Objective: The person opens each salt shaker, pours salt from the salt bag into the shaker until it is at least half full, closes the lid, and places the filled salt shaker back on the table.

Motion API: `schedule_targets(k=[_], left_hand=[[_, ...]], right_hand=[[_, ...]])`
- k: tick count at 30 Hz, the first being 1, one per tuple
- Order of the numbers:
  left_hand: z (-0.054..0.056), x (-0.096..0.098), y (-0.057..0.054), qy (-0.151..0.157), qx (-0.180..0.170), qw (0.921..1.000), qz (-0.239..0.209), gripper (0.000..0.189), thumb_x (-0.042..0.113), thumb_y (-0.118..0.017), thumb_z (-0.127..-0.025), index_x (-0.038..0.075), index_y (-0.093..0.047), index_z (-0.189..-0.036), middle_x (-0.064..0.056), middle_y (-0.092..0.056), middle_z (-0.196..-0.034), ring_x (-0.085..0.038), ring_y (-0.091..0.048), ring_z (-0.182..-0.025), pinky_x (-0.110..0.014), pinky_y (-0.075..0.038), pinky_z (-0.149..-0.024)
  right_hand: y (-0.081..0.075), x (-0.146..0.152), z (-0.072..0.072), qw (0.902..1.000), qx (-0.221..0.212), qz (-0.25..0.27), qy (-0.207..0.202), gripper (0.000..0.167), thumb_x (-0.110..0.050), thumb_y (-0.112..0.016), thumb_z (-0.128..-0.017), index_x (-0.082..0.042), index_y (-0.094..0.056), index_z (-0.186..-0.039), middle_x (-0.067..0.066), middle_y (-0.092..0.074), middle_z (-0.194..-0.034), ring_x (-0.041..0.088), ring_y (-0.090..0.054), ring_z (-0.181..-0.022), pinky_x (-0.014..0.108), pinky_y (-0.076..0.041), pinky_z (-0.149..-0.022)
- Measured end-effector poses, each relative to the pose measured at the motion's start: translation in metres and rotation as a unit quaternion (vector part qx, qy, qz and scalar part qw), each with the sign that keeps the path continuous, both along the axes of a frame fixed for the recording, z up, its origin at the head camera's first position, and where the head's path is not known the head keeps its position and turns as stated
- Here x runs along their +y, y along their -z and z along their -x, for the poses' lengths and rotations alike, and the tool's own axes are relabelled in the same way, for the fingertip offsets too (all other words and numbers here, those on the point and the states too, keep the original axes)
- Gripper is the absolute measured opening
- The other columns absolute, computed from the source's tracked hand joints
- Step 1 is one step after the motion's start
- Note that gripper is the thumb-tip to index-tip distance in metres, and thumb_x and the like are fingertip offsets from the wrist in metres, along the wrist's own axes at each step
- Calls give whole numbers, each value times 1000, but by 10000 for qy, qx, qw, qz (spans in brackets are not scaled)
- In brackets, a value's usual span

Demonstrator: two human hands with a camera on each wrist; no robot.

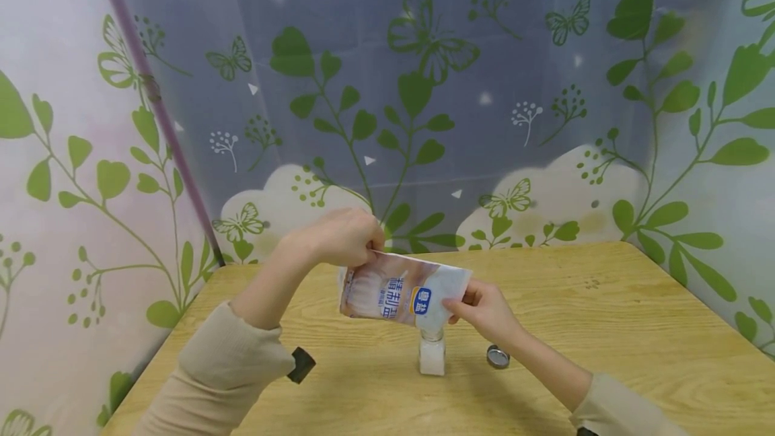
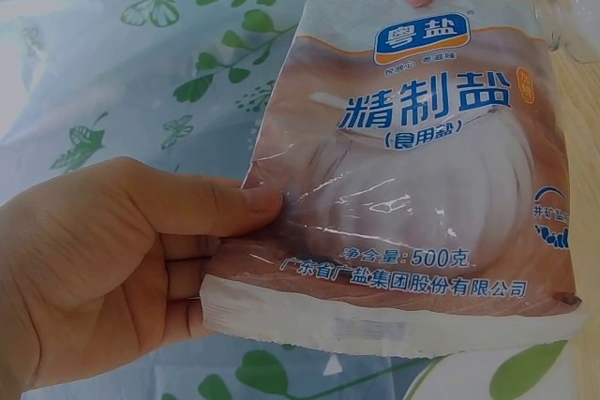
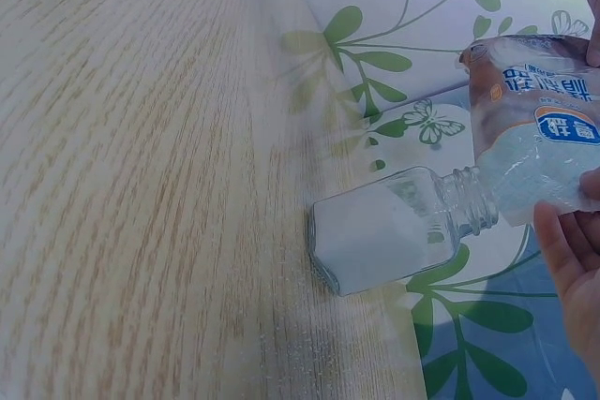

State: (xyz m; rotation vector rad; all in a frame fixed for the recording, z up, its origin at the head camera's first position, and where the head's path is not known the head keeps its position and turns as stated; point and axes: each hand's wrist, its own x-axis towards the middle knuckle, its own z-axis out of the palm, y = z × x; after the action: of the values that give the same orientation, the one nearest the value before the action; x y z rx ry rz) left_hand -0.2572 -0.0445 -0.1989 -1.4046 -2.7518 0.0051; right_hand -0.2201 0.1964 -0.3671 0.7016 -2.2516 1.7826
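One salt bag [image 1: 387, 291], fingers clamped on it: left hand [image 1: 344, 237] at upper edge, right hand [image 1: 484, 308] at lower end, glass jar [image 1: 432, 358] just below right fingers.

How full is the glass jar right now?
Partly full: white salt fills most of the glass jar, leaving clear glass near the top.

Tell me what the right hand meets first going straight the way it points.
Most likely the salt bag, which the right hand already pinches; depth along that line is hard to judge.
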Motion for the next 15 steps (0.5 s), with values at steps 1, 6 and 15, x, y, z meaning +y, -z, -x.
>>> schedule_targets(k=[1, 6, 15], left_hand=[[0, 0, 0, -2, 14, 10000, 14, 36, -3, -58, -73, 18, -39, -52, 8, -31, -52, -8, -30, -53, -22, -25, -49], [0, 1, 0, -50, 5, 10000, 71, 32, -2, -59, -74, 17, -43, -53, 8, -34, -52, -9, -32, -54, -22, -27, -50], [0, 0, 0, -43, 74, 10000, 3, 36, -6, -54, -69, 19, -34, -51, 8, -26, -51, -8, -26, -53, -23, -23, -49]], right_hand=[[0, 0, 0, 10000, 0, 2, 1, 20, 5, -61, -84, 17, -57, -99, 25, -63, -85, 10, -59, -63, 26, -52, -57], [-1, -1, -1, 10000, -13, 36, -4, 19, 6, -60, -84, 18, -57, -98, 26, -63, -85, 10, -59, -62, 26, -52, -56], [-2, -2, -1, 9999, -87, -24, 62, 20, 4, -61, -84, 17, -57, -98, 24, -63, -84, 11, -59, -62, 27, -52, -57]])
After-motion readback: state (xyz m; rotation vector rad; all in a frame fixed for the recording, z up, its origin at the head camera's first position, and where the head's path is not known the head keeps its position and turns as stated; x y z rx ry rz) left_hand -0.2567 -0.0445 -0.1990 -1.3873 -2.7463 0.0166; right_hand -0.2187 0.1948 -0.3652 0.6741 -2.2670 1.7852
